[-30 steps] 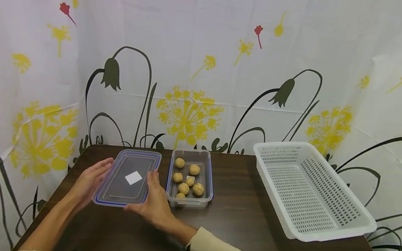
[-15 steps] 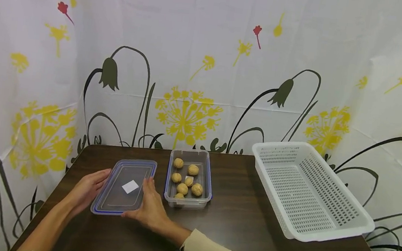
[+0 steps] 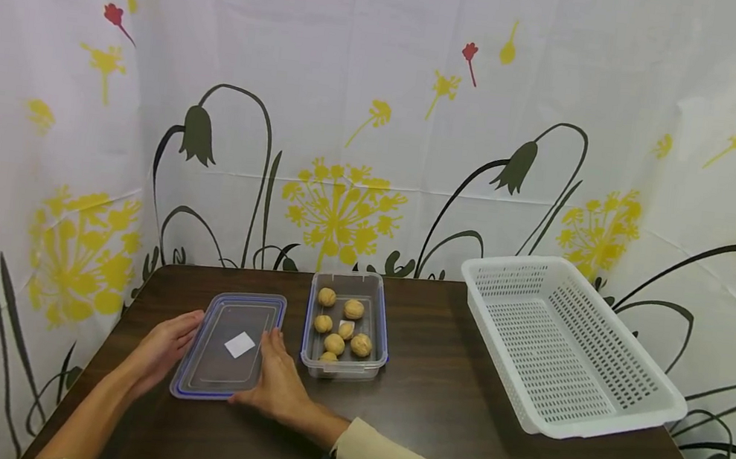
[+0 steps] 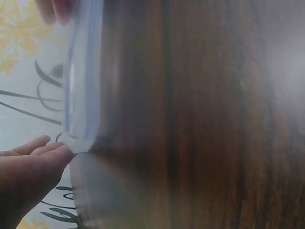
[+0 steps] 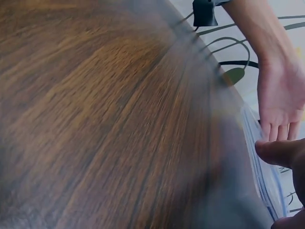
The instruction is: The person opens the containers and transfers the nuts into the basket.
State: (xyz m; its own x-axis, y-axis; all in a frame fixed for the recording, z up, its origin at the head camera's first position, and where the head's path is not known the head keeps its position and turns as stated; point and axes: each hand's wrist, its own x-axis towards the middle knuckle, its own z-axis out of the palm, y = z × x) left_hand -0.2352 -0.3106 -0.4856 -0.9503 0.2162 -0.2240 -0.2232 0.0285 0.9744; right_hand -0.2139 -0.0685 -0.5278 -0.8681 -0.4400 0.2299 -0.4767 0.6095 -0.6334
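Note:
In the head view a clear rectangular plastic lid [image 3: 233,319] with a blue seal and a white square label lies low at the table's left. My left hand [image 3: 160,350] touches its left edge with straight fingers. At its near right corner my right hand [image 3: 282,383] holds it, thumb along the near edge and fingers along the right side. The left wrist view shows the edge of the lid [image 4: 85,71] above the table. In the right wrist view the right thumb touches the lid [image 5: 259,167]. Beside it stands an open clear box [image 3: 343,369] with several walnuts [image 3: 361,345].
A white perforated plastic basket [image 3: 546,353] sits at the right side of the dark wooden table [image 3: 429,415]. Behind the table hangs a white curtain [image 3: 388,37] with printed flowers.
Both hands have brought the lid down and toward the near side of the table, mostly in the first half second. The walnut box and the basket have stayed put.

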